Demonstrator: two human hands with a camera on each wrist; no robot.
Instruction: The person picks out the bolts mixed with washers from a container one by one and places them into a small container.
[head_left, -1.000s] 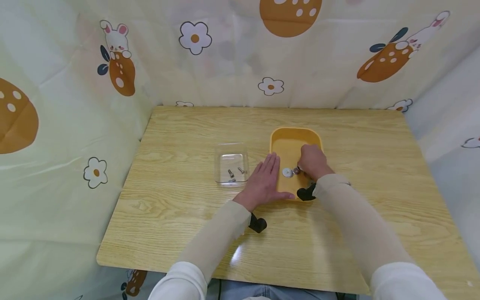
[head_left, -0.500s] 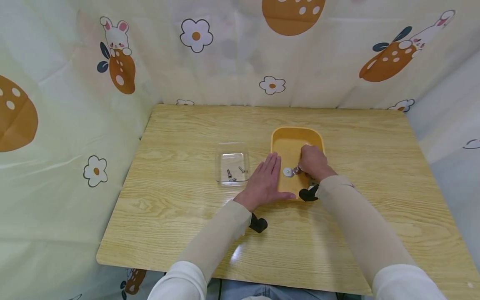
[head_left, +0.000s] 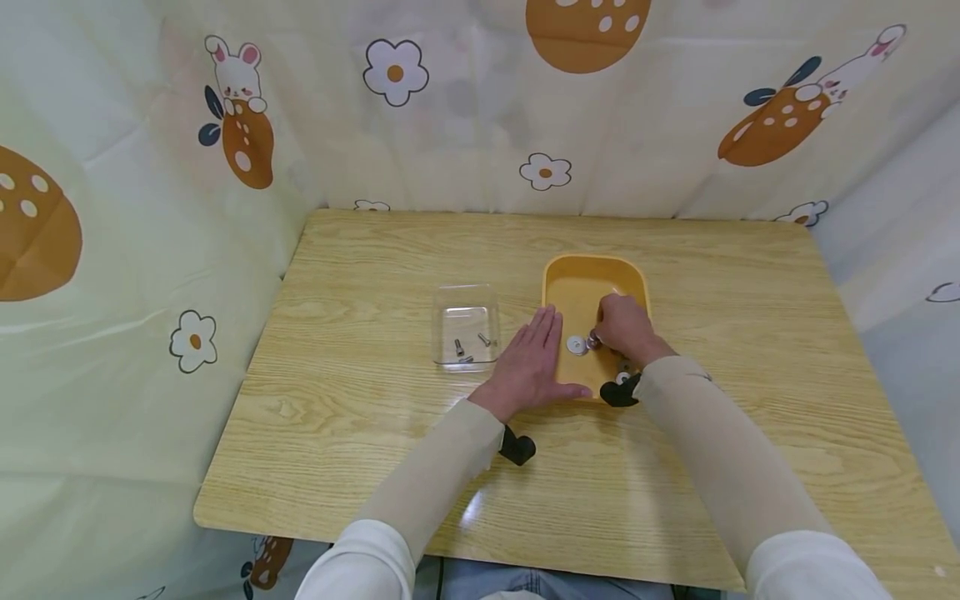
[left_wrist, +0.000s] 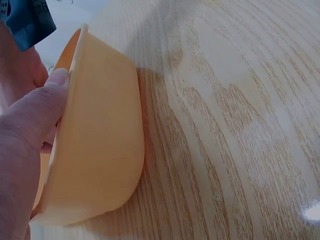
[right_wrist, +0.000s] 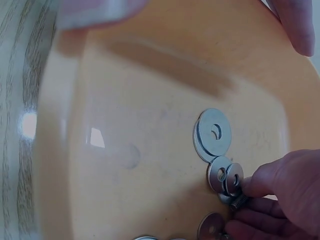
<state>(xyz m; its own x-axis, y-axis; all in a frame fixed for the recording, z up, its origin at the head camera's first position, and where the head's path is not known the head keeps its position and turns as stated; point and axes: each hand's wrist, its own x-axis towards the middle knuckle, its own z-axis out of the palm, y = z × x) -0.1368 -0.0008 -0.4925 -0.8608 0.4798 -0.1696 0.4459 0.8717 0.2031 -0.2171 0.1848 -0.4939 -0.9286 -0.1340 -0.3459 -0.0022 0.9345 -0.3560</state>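
A yellow-orange plastic tray (head_left: 592,265) holds several metal washers. My left hand (head_left: 525,367) lies along the tray's left rim with fingers straight, its thumb (left_wrist: 45,100) over the near rim. Inside the tray, my right hand (head_left: 628,323) has its fingers curled and pinches a small screw (right_wrist: 240,201) at the fingertips. The thumb tip is right at a small washer (right_wrist: 234,179). Beside it, two large washers (right_wrist: 215,132) overlap each other. More washers (right_wrist: 211,225) lie at the lower edge of the right wrist view, partly cut off.
Left of the tray stands a clear plastic box (head_left: 437,325) with several screws (head_left: 459,347) in it. Both stand on a wood-grain table (head_left: 360,275), with a patterned curtain (head_left: 465,125) behind. A black heart-shaped piece (head_left: 517,447) sticks out at the left wrist.
The right wrist has shifted slightly right, so more of the washers at the tray's near right corner show. The left hand stays on the rim.
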